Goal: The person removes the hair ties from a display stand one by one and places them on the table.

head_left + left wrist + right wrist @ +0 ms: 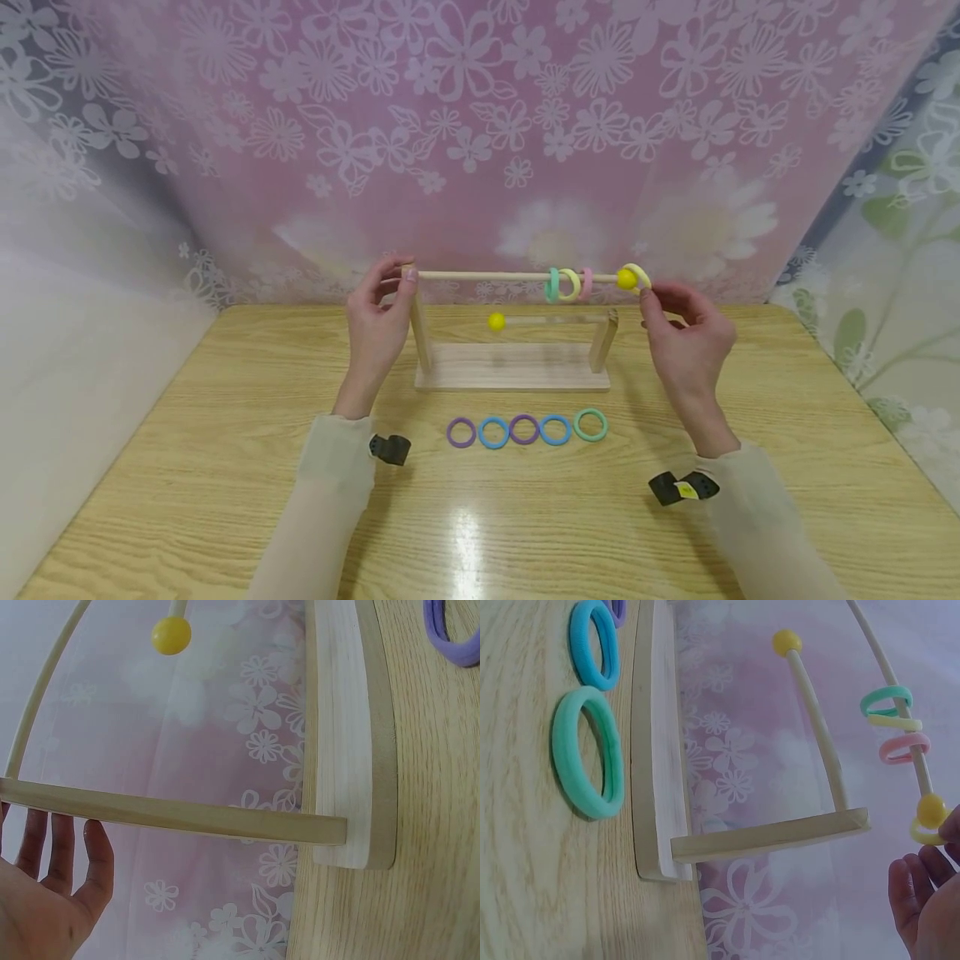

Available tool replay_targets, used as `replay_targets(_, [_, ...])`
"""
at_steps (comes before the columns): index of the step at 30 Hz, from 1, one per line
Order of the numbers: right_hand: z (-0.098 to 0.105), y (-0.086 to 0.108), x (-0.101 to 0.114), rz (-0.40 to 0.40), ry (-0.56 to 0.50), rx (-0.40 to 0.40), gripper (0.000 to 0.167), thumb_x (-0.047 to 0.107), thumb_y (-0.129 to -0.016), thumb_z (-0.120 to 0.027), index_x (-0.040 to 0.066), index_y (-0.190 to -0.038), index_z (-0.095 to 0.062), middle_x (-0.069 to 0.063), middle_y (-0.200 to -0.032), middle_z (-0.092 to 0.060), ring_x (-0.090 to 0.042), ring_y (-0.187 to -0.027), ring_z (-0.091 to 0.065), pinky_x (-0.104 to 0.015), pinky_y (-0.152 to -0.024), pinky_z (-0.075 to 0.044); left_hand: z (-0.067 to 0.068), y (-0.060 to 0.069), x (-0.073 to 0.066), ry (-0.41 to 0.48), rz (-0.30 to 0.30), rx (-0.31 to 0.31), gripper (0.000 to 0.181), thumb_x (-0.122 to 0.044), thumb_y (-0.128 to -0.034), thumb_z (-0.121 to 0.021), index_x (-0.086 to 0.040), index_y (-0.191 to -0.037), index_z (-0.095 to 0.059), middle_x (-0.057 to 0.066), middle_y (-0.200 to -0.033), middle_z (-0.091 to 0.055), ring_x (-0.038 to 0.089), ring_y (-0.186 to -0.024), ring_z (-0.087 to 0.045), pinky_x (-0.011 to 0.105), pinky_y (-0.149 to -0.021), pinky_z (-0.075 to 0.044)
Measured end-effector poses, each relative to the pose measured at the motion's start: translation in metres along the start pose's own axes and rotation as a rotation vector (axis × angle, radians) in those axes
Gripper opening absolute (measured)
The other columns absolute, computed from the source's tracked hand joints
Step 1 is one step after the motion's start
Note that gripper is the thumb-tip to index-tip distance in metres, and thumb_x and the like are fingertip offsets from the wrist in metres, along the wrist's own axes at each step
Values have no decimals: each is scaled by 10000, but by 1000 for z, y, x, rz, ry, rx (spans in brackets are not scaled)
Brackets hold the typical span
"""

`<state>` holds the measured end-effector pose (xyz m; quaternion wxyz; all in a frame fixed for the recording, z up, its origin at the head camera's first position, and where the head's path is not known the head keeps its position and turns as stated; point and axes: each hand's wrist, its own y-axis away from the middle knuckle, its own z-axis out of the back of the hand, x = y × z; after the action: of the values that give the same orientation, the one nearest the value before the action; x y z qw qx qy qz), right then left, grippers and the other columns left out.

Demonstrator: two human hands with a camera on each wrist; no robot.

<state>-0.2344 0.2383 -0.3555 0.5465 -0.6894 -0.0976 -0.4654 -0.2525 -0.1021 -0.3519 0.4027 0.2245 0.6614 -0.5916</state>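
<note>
A wooden stand (510,379) has two posts, each with a rod that ends in a yellow ball. My left hand (375,312) grips the top of its taller left post (422,329), fingers behind and thumb in front. On the upper rod (487,276) hang a green hair tie (552,285), a pale yellow one and a pink hair tie (587,284). At that rod's right end, my right hand (688,333) pinches another pale yellow hair tie (922,837) beside the yellow ball (626,279). Whether this tie encircles the ball is hard to tell.
In front of the stand, a row of hair ties lies on the wooden table (225,467): purple (450,432), blue, purple, blue and green (591,439). The shorter right post (603,342) carries the lower rod. A flowered curtain (450,167) hangs behind.
</note>
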Motion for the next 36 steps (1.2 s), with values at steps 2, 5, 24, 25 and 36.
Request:
replay_targets(2, [2,0,0,-3,8,8,174,89,-907,-748,-50,-1011,-760,73,-870,-731,35,-688,-653,-95,-621,-535,0,0,0,1,2,0,250,-202,-1005,-655,-73,-1212,-708,136,-1102,-692,187,-958,-666,204,-660,-555])
replay_targets(5, [5,1,-1,-4,25,21,169,89,-915,-741,-44,-1017,-761,80,-879,-729,42,-701,-652,-95,-631,-538,0,0,0,1,6,0,250,-201,-1004,-655,-74,-1213,-707,141,-1102,-691,187,-960,-668,207,-664,-558])
replay_targets(24, [21,4,-10,-3,36,58,161,26,-902,-735,-68,-1031,-754,204,-868,-700,72,-697,-648,-79,-617,-525,-1,0,0,-4,18,-5,244,-211,-1007,-653,-91,-1212,-707,132,-1102,-687,187,-956,-663,206,-664,-553])
replay_targets(25, [22,4,-10,0,37,62,162,31,-904,-734,-65,-1033,-754,194,-870,-702,73,-696,-647,-77,-615,-521,-1,0,0,-4,20,-5,243,-211,-1007,-652,-93,-1213,-707,129,-1101,-686,187,-956,-661,208,-665,-551])
replay_targets(36, [29,12,-3,-1,93,118,147,34,-901,-740,-28,-1032,-766,251,-842,-678,90,-702,-641,-62,-616,-506,-1,1,0,-11,41,-3,241,-223,-1011,-651,-108,-1215,-709,114,-1098,-677,180,-973,-660,201,-691,-554])
